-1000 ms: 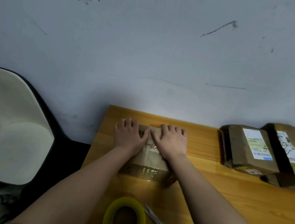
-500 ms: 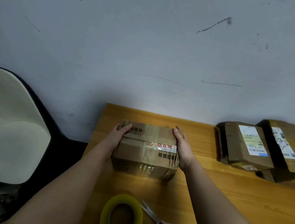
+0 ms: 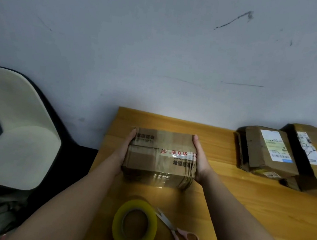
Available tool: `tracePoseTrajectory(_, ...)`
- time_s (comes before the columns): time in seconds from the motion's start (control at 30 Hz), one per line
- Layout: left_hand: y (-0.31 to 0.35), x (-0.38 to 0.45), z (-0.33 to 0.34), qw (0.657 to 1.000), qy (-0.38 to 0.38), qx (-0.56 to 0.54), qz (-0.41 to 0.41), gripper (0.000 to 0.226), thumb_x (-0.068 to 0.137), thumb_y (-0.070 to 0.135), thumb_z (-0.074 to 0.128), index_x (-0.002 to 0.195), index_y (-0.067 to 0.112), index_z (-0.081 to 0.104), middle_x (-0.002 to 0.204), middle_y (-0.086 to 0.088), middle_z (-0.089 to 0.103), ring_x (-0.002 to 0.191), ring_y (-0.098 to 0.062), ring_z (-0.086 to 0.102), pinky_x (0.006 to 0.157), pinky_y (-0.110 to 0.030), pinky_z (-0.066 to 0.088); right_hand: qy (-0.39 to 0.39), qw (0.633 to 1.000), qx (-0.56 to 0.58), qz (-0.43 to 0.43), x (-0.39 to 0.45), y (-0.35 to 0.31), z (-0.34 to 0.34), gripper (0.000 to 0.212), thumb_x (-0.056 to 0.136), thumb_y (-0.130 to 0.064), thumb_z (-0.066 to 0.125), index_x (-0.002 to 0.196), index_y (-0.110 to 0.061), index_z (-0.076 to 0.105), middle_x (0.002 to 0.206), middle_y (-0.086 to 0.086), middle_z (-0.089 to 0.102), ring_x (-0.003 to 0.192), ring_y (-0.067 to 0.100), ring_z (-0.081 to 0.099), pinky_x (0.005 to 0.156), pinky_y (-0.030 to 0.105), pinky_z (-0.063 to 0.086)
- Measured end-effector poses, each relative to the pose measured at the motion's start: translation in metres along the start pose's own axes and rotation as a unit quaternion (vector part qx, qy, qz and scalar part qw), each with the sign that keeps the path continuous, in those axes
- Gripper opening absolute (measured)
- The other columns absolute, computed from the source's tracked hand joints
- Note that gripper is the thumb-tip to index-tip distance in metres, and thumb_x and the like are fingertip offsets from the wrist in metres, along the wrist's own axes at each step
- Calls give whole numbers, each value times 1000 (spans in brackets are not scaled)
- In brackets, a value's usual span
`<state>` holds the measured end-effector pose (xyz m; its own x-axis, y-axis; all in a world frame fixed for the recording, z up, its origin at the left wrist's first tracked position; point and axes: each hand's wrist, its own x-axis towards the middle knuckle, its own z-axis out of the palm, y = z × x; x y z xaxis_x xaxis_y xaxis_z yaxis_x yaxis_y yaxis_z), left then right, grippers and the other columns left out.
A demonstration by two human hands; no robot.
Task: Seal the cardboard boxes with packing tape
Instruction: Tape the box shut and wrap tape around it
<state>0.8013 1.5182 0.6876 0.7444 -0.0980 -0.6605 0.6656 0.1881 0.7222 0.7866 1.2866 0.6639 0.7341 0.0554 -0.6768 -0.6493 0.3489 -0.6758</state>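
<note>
Box (image 3: 161,155) on table (image 3: 262,210), mid, near wall (image 3: 161,51) behind. Left hand (image 3: 124,151) flat on box's left side, right hand (image 3: 200,162) flat on its right side. Tape (image 3: 134,226) nearer than box, on table. Scissors (image 3: 178,234) just right of tape, tips next to roll. Parcels (image 3: 287,156) far right on table, against wall, well apart from box. Chair (image 3: 12,129) left of table.
</note>
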Motion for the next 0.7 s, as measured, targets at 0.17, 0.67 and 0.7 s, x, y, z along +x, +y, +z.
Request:
tracePoseTrajectory(0.17,-29,-29,-5,933,335,59,114,41,100,37,43,127,7,47,111,-11,52,96,-24,50,80,-38,42,86,963,-198,-163,-14,-20,-5,56,100,-44,41,148,-18,30,143,6,43,123,20,46,103,33,38)
tracePoseTrajectory(0.67,-60,-48,63,991,20,-126,-47,77,84,44,65,149,30,25,120,-8,63,102,-26,64,71,-37,53,44,974,-204,-88,-60,-2,4,43,89,-53,56,116,-21,64,105,6,68,97,22,63,80,39,55)
tracePoseTrajectory(0.7,-56,-48,61,994,28,-105,-27,74,88,41,61,149,26,24,123,-7,61,102,-24,62,72,-35,51,63,976,-177,-106,-62,-1,12,41,90,-51,56,114,-19,65,100,5,70,90,19,65,74,35,55)
